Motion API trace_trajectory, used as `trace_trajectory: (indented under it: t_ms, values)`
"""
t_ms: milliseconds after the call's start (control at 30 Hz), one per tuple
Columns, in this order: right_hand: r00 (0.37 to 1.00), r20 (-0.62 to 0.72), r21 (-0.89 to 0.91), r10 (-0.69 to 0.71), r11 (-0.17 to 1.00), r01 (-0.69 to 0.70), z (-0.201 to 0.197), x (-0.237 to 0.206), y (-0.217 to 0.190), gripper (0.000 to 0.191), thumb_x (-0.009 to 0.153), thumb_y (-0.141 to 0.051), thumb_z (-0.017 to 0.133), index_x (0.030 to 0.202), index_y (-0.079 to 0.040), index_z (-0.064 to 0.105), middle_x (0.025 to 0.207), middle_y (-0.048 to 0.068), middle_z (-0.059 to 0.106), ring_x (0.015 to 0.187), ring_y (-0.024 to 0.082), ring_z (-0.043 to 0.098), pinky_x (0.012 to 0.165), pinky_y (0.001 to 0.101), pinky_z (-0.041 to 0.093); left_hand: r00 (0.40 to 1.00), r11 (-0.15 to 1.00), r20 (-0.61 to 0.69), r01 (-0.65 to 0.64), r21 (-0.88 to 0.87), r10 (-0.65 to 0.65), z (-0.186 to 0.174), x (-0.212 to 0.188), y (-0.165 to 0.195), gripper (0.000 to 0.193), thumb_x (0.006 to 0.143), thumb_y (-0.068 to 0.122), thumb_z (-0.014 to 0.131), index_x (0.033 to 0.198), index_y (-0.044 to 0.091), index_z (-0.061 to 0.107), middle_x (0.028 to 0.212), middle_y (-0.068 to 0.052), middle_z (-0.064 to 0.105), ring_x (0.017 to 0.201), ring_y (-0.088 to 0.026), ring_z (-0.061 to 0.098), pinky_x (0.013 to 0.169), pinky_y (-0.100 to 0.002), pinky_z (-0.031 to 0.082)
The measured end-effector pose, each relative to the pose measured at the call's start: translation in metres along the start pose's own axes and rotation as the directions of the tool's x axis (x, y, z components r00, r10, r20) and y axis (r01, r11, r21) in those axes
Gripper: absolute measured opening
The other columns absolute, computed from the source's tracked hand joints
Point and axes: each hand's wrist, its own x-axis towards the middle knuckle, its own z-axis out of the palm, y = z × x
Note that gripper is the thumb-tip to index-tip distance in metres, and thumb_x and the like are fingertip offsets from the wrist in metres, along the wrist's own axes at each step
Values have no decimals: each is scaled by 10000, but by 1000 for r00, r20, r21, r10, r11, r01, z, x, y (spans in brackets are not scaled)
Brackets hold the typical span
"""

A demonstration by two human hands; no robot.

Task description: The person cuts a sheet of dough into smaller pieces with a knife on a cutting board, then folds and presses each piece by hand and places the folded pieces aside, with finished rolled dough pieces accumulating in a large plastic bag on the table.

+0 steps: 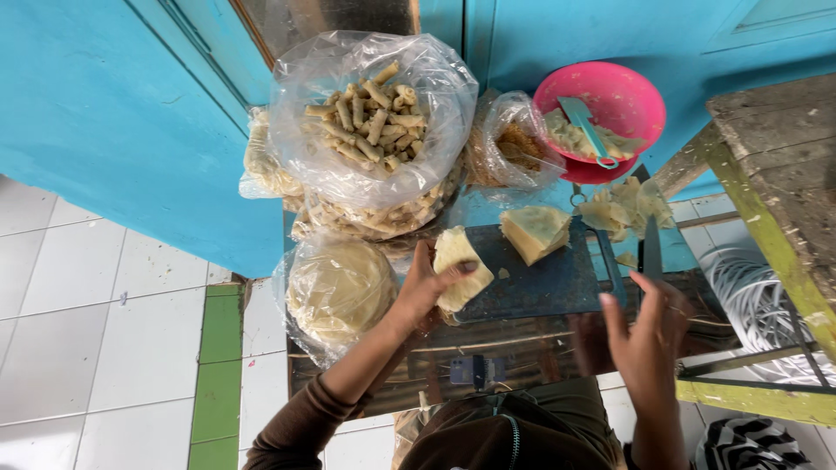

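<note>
Dough sheet [457, 277] is lying under left hand [424, 287], fingers clamped on its edge, at near end of dark board [544, 280]. Right hand [646, 335], fingers apart, is nearing knife [650, 248] w/o gripping; wrapping seems underway, needs firmer hold.

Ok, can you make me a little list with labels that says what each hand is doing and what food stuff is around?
left hand: holds a folded pale wrapper over the dark cutting board
right hand: fingers spread, at the knife; grip unclear
on board: stack of cut wrappers
big clear bag: filled with rolled snacks
lower bag: round stack of wrappers
pink bowl: filling and a teal spatula
backdrop: blue wall
</note>
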Motion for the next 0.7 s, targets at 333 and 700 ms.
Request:
trace_trajectory:
  t_ms: [333, 700]
  values:
    - [651, 646, 762, -398, 289, -579, 91, 11, -97, 1195, 694, -363, 899, 1625, -102, 197, 1469, 159, 500, 1364, 285, 491, 1096, 432, 431, 946, 780, 113, -314, 541, 303, -15, -72, -1, 852, 797, 480, 841, 1328, -54, 443, 1285, -213, 544, 1189, -291, 587, 999, -413, 511]
    - [695, 714, 690, -81, 250, -679, 121, -7, -63, 901, 744, -231, 830, 1513, -26, 407, 1314, 134, 627, 1201, 258, 624, 974, 431, 547, 820, 180, -81, -28, 983, 567, -115, -129, 54, 895, 568, 391, 913, 1330, 105, 542, 1447, -198, 449, 1376, -406, 395, 1068, -582, 330]
